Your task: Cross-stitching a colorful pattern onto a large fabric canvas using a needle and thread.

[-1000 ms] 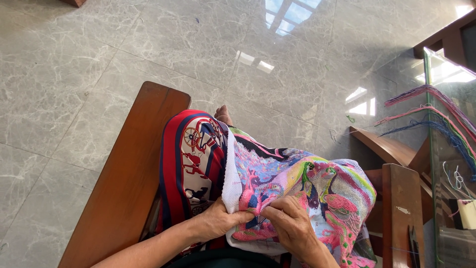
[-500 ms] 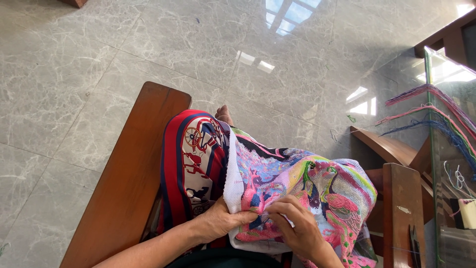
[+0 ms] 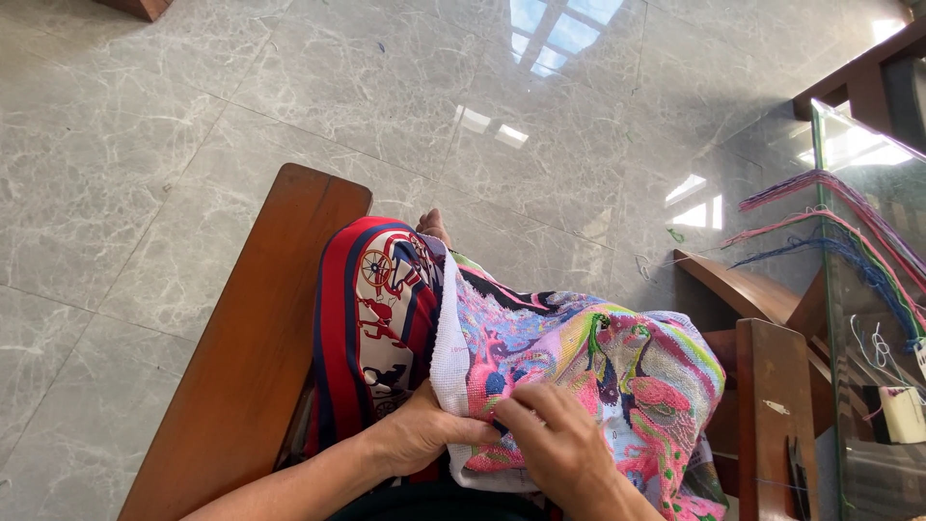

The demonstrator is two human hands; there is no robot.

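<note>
Pinching the cross-stitch canvas, both hands, left hand and right hand, have barely shifted, fingers meeting closer at the stitch.

The embroidery cloth lies draped over the person's lap, with a patterned garment under it and to its left. The left hand rests on the cloth's near left edge; the right hand lies on the cloth just right of it, the fingertips of both touching. A toe shows beyond the far end of the garment. A wooden armrest runs along the left of the lap, another armrest along the right. Farther right stands a glass table, with loose threads hanging over its near edge. A tiled floor lies beneath and beyond everything.
</note>
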